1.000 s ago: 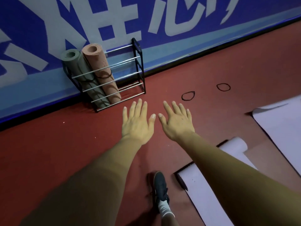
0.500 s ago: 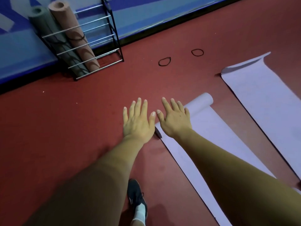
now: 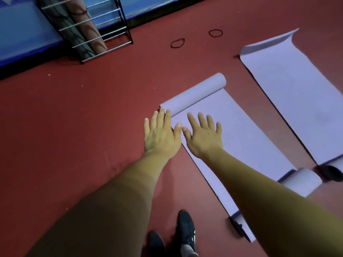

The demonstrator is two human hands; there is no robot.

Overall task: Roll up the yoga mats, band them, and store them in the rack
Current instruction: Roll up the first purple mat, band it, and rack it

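Reaching, head view: left hand and right hand both flat, fingers straight, holding nothing. Nearest mat lies on the floor, its rolled end just ahead of the fingertips, long axis running lower-left to upper-right. Left hand is nearer, fingertips at the roll's left tip, contact unclear; right hand is over the flat part, short of the roll
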